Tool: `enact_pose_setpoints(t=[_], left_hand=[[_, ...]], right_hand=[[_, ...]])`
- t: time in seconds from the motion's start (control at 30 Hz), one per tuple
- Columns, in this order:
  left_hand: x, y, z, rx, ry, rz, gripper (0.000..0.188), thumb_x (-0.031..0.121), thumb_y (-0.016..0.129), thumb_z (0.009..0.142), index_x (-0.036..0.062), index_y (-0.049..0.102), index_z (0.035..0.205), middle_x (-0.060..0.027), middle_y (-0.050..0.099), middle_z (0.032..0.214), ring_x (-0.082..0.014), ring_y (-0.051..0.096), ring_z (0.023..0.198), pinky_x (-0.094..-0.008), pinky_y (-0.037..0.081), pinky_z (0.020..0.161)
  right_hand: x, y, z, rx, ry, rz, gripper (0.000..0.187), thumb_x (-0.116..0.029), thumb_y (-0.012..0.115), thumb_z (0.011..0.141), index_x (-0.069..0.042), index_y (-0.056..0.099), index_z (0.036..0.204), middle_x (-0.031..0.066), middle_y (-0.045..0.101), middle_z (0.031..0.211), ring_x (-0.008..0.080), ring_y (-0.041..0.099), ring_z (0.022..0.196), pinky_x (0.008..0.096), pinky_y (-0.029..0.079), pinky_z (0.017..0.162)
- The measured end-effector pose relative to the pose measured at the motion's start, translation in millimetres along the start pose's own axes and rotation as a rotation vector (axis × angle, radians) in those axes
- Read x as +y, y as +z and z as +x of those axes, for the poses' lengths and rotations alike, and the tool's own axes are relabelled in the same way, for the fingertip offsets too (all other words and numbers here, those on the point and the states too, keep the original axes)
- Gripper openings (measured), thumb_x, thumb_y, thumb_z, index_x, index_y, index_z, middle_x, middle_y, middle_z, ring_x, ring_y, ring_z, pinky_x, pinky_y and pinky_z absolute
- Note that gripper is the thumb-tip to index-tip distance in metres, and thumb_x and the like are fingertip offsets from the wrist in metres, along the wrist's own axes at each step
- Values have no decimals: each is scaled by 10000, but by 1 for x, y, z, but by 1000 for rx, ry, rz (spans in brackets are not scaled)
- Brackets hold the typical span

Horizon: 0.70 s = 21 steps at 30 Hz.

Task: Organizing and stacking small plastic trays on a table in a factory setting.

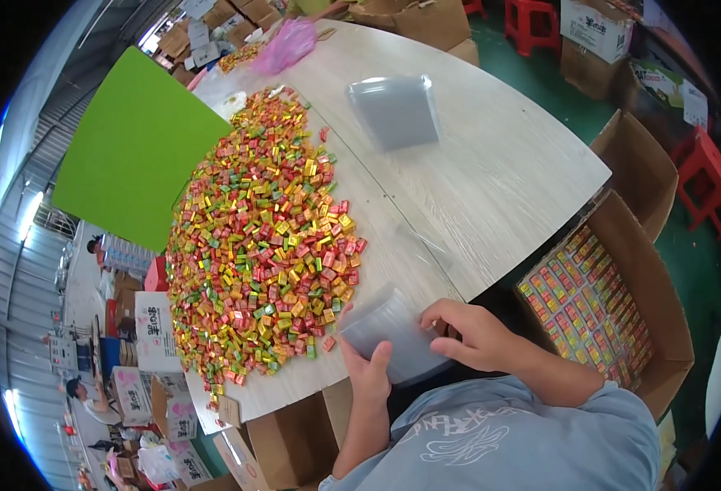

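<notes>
A stack of clear plastic sleeves or sheets (397, 331) is held tilted over the table's near edge. My left hand (366, 370) grips its left side, with the thumb across the front and the fingers mostly behind. At the stack's upper right edge, the fingers and thumb of my right hand (473, 334) are curled in on it. Just left of the stack spreads a big heap of small wrapped candies (254, 245) in yellow, red, orange and green. Farther back on the table lies a second clear plastic stack (395, 114). A thin clear piece (426, 245) lies between the two stacks.
The pale table (507, 155) has a seam along it. A green board (135, 151) stands beyond the candies. To my right, an open carton (593, 303) holds rows of filled packs. Pink plastic (287, 45), red stools (704, 176) and an empty carton (291, 442) surround the table.
</notes>
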<state>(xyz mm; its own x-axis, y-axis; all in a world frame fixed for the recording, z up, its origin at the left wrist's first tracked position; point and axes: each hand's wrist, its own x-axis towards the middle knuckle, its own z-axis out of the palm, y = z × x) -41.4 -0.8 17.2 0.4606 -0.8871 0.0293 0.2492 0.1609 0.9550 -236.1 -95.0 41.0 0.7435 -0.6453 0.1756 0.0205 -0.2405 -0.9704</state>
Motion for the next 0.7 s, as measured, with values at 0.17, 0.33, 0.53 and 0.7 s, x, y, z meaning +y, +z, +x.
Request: enact_pose_setpoints(t=[0.17,0.33,0.53,0.7], left_hand=[[0,-9,-5,-2,-2,5,913,245,816,796,60,257,1494,-120,496,1306,-220,521,1175,-364,436,999],[1,-21,-10,4,7,-36,915,255,816,799,46,256,1492,-119,491,1321,-211,515,1181,-361,430,1005],[8,-37,-14,-17,5,-60,907,261,802,808,41,250,1492,-105,474,1308,-205,502,1186,-357,427,1008],[7,-51,-18,-7,48,8,895,258,796,805,41,255,1484,-96,429,1314,-201,497,1179,-349,422,1008]], right_hand=[[5,16,1,-45,69,60,319,-347,578,965,-49,495,1045,58,515,912,156,507,794,293,444,741],[17,41,2,-79,49,310,362,-397,547,993,-60,437,1065,42,435,995,128,416,887,249,368,807],[21,63,4,-67,-15,420,400,-458,500,1000,-69,421,1050,38,379,1027,124,361,913,248,328,828],[11,74,8,-46,29,183,393,-450,496,1003,-64,427,1023,27,392,968,114,366,858,241,333,782]])
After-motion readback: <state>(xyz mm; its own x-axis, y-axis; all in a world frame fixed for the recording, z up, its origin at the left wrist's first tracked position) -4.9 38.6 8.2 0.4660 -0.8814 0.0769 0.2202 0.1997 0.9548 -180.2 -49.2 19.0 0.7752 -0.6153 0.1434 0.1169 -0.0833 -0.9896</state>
